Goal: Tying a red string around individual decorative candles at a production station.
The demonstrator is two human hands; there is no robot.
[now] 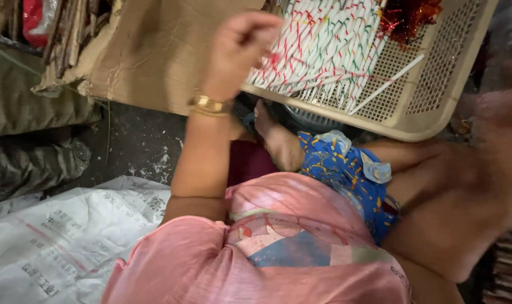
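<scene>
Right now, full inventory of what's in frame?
Basket: one, beige perforated plastic, upper right.
Striped sticks: many, white with red, green and yellow stripes, piled in the basket; one plain white stick lies apart.
Tinsel: one clump, red, basket's top corner.
Cardboard: one torn brown sheet, upper left.
Woven sack: one, white with print, lower left floor.
Dark sacks: olive-grey, left edge.
Blue patterned cloth: one, on the lap.
Bracelet: one, gold, left wrist.
Left hand: closed at the basket's edge by the sticks; whether it holds anything is unclear.
Right hand: blurred, right edge.
</scene>
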